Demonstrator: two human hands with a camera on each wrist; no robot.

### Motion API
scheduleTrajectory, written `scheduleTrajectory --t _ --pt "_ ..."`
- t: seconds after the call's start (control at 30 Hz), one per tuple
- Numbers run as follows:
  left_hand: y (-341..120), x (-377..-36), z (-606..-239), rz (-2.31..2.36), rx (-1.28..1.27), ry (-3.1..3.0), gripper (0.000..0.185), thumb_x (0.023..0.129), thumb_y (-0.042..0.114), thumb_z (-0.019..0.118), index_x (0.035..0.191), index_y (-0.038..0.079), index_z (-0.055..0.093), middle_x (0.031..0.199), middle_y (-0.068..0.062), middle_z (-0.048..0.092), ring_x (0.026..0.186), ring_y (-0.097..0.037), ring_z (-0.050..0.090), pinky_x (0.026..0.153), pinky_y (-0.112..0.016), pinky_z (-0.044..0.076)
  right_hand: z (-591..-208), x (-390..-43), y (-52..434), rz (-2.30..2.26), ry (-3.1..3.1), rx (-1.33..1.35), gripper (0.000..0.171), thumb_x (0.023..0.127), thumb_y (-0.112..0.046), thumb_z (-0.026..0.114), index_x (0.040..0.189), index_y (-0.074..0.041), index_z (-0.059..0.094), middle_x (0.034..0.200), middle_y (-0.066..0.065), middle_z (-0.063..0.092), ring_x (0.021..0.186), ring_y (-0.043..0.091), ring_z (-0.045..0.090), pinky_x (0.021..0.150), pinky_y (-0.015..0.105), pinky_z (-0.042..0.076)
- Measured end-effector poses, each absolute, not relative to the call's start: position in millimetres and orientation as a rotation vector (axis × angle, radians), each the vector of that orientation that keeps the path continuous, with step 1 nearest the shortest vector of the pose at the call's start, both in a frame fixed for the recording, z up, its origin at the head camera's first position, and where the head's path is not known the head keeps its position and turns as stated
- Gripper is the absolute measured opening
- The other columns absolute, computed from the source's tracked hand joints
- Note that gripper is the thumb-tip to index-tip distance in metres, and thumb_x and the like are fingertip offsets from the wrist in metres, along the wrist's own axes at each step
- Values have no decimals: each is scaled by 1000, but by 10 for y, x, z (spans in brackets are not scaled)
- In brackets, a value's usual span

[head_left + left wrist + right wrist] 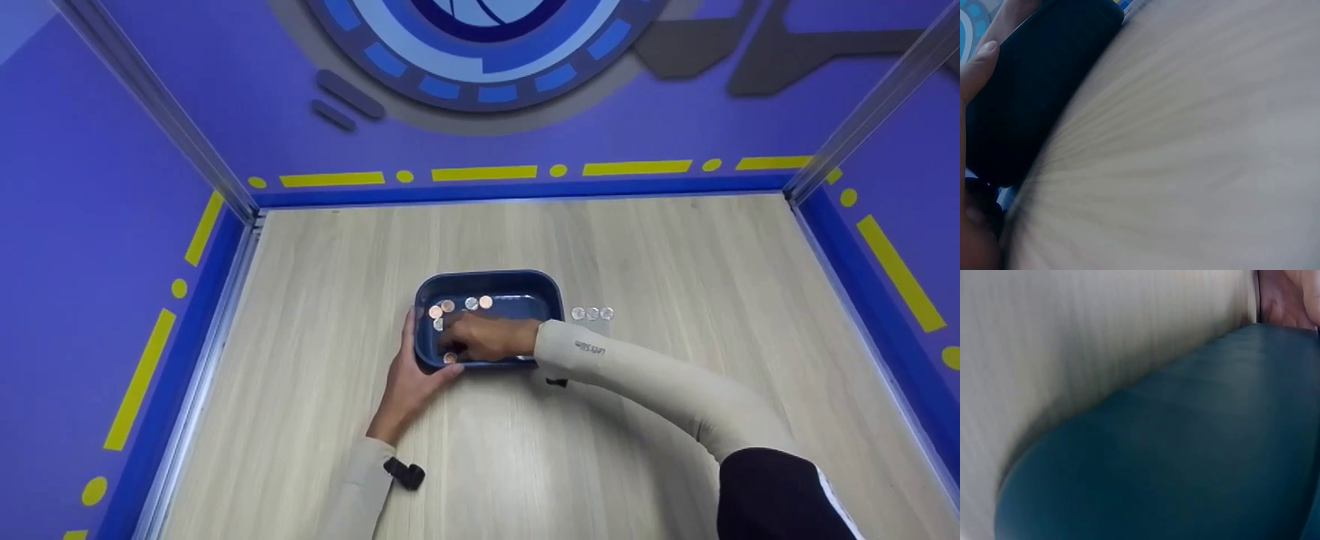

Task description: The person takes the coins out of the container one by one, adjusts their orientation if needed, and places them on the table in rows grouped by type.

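Observation:
A dark blue rectangular tray (487, 279) lies on the table with several copper and silver coins inside. Copper coins (436, 312) and a silver coin (439, 324) are near its left end; a silver coin (471, 303) and a copper coin (486, 301) sit farther back. My left hand (412, 382) grips the front left corner, thumb along the front rim and fingers along the left wall. Inside the tray, my right hand (484, 337) reaches left with bent fingers pointing down among the coins; I cannot tell whether it pinches one. Near the left thumb lies another copper coin (450, 358).
Three silver coins (592, 313) lie in a row on the wooden table (337, 300), just right of the tray. Blue panels (300, 142) with yellow marks enclose the table at the back and sides.

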State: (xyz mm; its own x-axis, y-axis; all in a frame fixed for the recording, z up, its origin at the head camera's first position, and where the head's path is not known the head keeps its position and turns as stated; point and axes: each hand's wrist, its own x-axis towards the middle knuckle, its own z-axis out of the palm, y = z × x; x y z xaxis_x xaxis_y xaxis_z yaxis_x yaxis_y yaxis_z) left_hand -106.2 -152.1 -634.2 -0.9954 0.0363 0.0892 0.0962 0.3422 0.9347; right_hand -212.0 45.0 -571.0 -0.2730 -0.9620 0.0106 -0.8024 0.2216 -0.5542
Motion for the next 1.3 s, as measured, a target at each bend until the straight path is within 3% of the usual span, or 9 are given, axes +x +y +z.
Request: scheduleTrajectory --t 0.27,0.5,0.77,1.03,1.3 --pt "-1524 -1058 -6331 -1780 -108 -2534 133 82 42 99 179 21 10 176 -19 37 157 -36 43 128 -55 33 -5719 -2123 431 -710 2135 -1658 5 97 3 78 101 3 76 96 16 73 90 28 67 84 38 55" --pt "-1484 -1073 -6317 -1759 -105 -2556 132 83 44 98 179 20 11 176 -19 36 157 -36 42 127 -55 35 -5664 -2106 465 -588 2228 -1584 8 96 1 78 103 1 73 98 11 69 91 22 61 84 36 53" --pt "-1481 -1078 -6325 -1759 -117 -2559 132 84 45 97 179 19 10 177 -19 33 158 -37 41 127 -58 34 -5630 -2158 611 -565 2310 -1400 8 101 -11 79 101 -5 74 83 -1 66 73 14 58 66 29 46" --pt "-1508 -1065 -6347 -1741 -90 -2571 134 82 46 98 179 18 10 175 -22 36 157 -40 42 127 -59 34 -5579 -2214 868 -686 2385 -1381 7 98 -2 78 102 -2 73 85 3 70 74 15 62 67 31 52" --pt "-1511 -1063 -6354 -1750 -62 -2572 136 80 47 99 179 24 9 178 -17 33 160 -39 38 129 -59 31 -5446 -2294 1191 -825 2470 -1224 8 99 -5 80 102 -4 73 85 2 73 74 10 64 68 30 54"
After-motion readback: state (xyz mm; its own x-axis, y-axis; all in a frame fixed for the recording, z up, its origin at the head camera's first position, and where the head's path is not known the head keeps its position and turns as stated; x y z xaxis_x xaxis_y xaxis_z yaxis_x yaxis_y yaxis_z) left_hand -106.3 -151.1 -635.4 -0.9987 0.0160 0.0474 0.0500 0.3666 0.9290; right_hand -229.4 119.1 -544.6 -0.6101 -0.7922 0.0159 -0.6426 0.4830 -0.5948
